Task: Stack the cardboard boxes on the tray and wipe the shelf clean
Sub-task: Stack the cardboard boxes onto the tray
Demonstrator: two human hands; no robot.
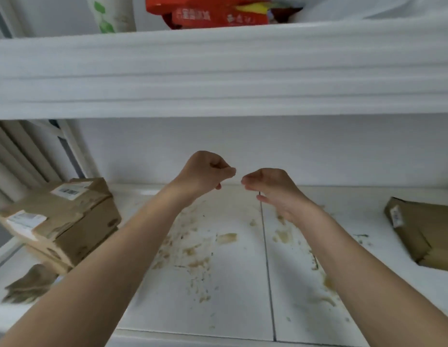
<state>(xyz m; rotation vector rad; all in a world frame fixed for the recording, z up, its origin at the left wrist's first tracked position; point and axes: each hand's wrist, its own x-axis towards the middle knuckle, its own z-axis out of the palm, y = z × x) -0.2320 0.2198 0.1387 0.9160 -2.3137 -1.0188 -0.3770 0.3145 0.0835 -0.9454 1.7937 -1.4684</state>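
Observation:
My left hand (205, 171) and my right hand (270, 189) hang side by side above the middle of a white shelf (243, 284), fingers curled, nothing held in either. Brown smears and crumbs (193, 249) cover the shelf below them. A pile of cardboard boxes (65, 221) with white labels sits at the shelf's left end. Another flat cardboard box (423, 231) lies at the right end. A crumpled brown cloth (30, 286) rests at the front left, below the pile. No tray is in sight.
An upper white shelf (218, 71) juts out above my hands. On it stand a red packet (213, 13) and a white roll with green print (107, 13). A dark seam (268, 271) splits the lower shelf into two panels.

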